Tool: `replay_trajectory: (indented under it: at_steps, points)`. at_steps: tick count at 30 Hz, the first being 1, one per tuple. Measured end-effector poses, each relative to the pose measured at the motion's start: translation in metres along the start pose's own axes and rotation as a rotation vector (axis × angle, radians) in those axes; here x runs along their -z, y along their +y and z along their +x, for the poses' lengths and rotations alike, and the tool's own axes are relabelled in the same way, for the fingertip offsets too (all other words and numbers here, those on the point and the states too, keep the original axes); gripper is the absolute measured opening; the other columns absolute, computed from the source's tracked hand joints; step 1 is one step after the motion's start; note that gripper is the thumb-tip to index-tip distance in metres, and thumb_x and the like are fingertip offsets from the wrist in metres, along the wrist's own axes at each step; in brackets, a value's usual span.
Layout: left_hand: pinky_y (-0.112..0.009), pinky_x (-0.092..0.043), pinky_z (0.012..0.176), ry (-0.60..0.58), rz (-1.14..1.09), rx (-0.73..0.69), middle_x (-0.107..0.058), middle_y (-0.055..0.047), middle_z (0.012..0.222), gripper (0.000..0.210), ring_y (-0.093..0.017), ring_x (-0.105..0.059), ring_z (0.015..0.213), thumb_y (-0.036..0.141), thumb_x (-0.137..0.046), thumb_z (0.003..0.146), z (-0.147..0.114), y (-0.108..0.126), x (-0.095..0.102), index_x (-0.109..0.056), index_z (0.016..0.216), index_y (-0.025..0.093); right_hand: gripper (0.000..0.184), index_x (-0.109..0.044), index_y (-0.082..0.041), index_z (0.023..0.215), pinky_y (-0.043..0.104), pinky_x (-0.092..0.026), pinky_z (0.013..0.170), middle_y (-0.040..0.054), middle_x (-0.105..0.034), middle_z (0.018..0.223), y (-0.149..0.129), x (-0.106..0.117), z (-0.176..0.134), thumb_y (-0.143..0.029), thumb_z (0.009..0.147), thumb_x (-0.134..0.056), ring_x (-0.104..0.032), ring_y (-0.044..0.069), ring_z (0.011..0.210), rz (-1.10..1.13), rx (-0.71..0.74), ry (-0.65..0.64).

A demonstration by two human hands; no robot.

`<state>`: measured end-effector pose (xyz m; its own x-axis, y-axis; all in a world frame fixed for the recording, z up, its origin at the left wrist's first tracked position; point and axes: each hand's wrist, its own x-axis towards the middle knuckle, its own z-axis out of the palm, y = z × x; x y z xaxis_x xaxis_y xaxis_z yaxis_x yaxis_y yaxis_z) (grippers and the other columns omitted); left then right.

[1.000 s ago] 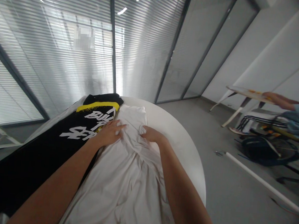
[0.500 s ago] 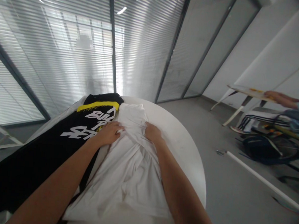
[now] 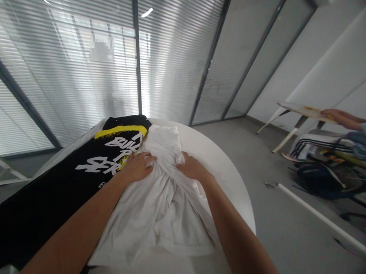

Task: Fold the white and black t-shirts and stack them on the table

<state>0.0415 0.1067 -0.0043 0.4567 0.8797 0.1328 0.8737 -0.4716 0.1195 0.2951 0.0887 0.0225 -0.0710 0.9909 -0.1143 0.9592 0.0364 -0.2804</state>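
In the centre of the frame, a creased white cloth garment [image 3: 143, 217] lies on a round white worktop [image 3: 227, 172]. The left hand [image 3: 139, 167] rests half curled at its left edge, the right hand [image 3: 193, 166] more bent at its right edge; whether either pinches the fabric, I cannot tell. In my judgement, even, light tension from both sides would suit the thin-looking fabric, without catching the black garment with white lettering [image 3: 55, 195] at left.

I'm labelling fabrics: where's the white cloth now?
In the head view, the white cloth lies mid-picture on the table, partly under left hand and right hand, right of the black garment.
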Motion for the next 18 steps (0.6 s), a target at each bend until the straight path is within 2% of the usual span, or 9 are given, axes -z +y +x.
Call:
replay_trajectory:
  at_steps: [3,5,7,10,15,18]
  points:
    - [-0.052,-0.025,0.111,0.022,0.017,0.029,-0.048,-0.007,0.144,0.046,-0.027,-0.041,0.133,0.038,-0.038,0.093,0.002,-0.001,-0.004,-0.049,0.138,0.031,0.059,-0.036,-0.021,0.144,0.049,-0.038,0.097,0.0172,-0.051,0.134,-0.01,-0.003,-0.024,-0.046,0.091,-0.044,-0.048,0.034,0.122,-0.041,0.066,0.049]
    - [-0.052,-0.023,0.112,0.03,0.028,0.052,-0.046,-0.006,0.147,0.047,-0.028,-0.038,0.136,0.039,-0.036,0.094,0.003,0.0,-0.006,-0.048,0.139,0.031,0.056,-0.039,-0.026,0.143,0.05,-0.035,0.1,0.0138,-0.049,0.137,-0.015,-0.005,-0.039,-0.048,0.091,-0.044,-0.045,0.032,0.124,-0.028,0.131,0.021]
    - [-0.053,-0.022,0.113,0.042,0.041,0.078,-0.045,-0.006,0.148,0.048,-0.029,-0.036,0.137,0.04,-0.035,0.094,0.003,0.002,-0.008,-0.048,0.14,0.031,0.062,-0.038,-0.028,0.144,0.051,-0.033,0.101,0.0126,-0.045,0.141,-0.017,-0.007,-0.052,-0.053,0.088,-0.049,-0.042,0.033,0.127,-0.034,0.166,-0.014]
    - [-0.055,-0.022,0.112,0.054,0.056,0.118,-0.045,-0.006,0.148,0.049,-0.031,-0.038,0.135,0.04,-0.034,0.094,0.004,0.004,-0.011,-0.047,0.14,0.031,0.071,-0.035,-0.028,0.147,0.047,-0.037,0.097,0.0144,-0.043,0.139,-0.017,-0.011,-0.063,-0.054,0.084,-0.057,-0.041,0.035,0.125,-0.069,0.109,-0.036]
    - [-0.056,-0.024,0.111,0.028,0.042,0.149,-0.044,-0.008,0.148,0.049,-0.033,-0.036,0.136,0.036,-0.037,0.092,0.006,0.008,-0.011,-0.049,0.139,0.029,0.051,-0.041,-0.029,0.144,0.038,-0.043,0.085,0.0143,-0.049,0.125,-0.017,-0.017,-0.065,-0.034,0.093,-0.044,-0.051,0.028,0.111,-0.131,0.01,0.062]
    - [-0.053,-0.025,0.111,0.03,-0.002,0.09,-0.044,-0.01,0.146,0.05,-0.03,-0.037,0.135,0.035,-0.045,0.088,0.005,0.015,-0.009,-0.051,0.137,0.027,0.048,-0.046,-0.031,0.14,0.038,-0.044,0.082,0.0132,-0.051,0.121,-0.01,-0.018,-0.056,-0.022,0.093,-0.04,-0.05,0.029,0.109,-0.227,-0.073,0.162]
